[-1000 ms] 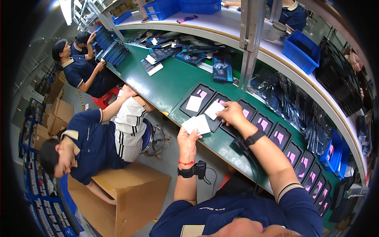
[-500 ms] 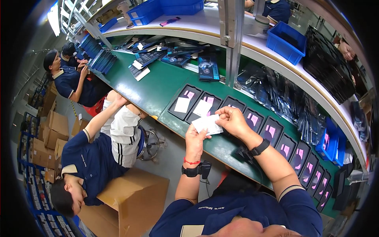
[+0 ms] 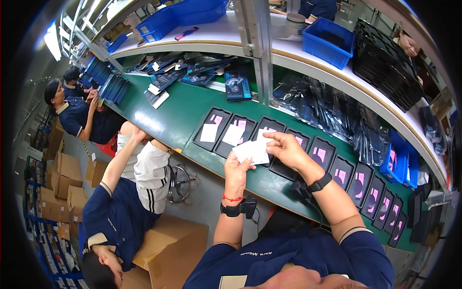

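A small fanned stack of white paper slips (image 3: 251, 153) is pinched in my left hand (image 3: 236, 172), thumb on top, above the bench's front edge. My right hand (image 3: 290, 153) has thumb and fingers closed on one white slip (image 3: 264, 134), just beyond the stack and over the third black tray (image 3: 269, 121). The leftmost black tray (image 3: 211, 114) and its neighbour each carry a white slip (image 3: 209, 132) beside pink pieces. Further trays in the row, right of my hand, show pink pieces (image 3: 319, 153) without slips. My hands hide part of the middle trays.
Flat dark boxes (image 3: 237, 83) lie in a heap at the back of the green bench (image 3: 183, 115). Clear plastic-wrapped packs (image 3: 332, 111) line the back right. A metal post (image 3: 257, 53) rises behind the trays. A co-worker (image 3: 115, 212) sits close on my left beside a cardboard box (image 3: 178, 245).
My right hand has drawn a slip away from the stack, toward the third tray. The whole view has shifted slightly, and the co-worker on the left leans lower.
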Demonstrator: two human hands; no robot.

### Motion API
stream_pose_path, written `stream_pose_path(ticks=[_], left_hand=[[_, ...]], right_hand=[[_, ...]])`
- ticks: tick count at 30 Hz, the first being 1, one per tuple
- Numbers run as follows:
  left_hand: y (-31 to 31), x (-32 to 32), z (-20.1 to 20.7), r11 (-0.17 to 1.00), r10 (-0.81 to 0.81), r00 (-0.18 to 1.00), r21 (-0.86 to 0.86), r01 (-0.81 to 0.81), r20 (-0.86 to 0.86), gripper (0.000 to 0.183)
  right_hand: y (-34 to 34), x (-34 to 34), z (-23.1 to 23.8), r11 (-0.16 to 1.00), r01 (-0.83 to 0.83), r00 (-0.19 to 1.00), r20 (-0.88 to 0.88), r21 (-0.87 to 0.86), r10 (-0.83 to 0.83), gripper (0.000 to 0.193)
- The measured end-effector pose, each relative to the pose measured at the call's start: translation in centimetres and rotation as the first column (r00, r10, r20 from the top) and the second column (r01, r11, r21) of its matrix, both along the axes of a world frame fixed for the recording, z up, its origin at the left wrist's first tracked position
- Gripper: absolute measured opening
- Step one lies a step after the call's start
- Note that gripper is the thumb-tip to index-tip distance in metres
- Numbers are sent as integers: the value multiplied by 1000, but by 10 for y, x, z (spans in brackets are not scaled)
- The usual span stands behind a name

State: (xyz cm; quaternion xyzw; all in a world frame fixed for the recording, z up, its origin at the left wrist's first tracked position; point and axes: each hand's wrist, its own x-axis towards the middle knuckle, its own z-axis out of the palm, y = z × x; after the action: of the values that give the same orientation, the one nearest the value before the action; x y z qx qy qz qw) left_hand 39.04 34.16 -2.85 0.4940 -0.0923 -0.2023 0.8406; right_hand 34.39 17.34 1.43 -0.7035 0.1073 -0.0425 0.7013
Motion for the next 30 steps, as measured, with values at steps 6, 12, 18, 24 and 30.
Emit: stream_pose_path(ticks=[6, 12, 18, 24, 30], left_hand=[[-19, -7, -4, 994, -108, 994, 13, 108, 11, 30], [-25, -12, -6, 993, -102, 994, 71, 100, 26, 27], [-33, -18, 1, 992, -103, 994, 77, 101, 22, 27], [-64, -44, 7, 956, -289, 957, 46, 289, 0, 30], [-83, -64, 5, 944, -323, 946, 67, 324, -19, 26]], right_hand=[[-12, -21, -4, 988, 130, 991, 31, -87, -128, 27], [-27, -49, -12, 920, 377, 922, -53, -108, -384, 24], [-33, -68, -3, 587, 422, 905, 284, -691, -316, 31], [-46, -81, -9, 975, 219, 976, 15, -23, -219, 21], [-62, -115, -12, 925, 368, 930, 13, -95, -368, 15]])
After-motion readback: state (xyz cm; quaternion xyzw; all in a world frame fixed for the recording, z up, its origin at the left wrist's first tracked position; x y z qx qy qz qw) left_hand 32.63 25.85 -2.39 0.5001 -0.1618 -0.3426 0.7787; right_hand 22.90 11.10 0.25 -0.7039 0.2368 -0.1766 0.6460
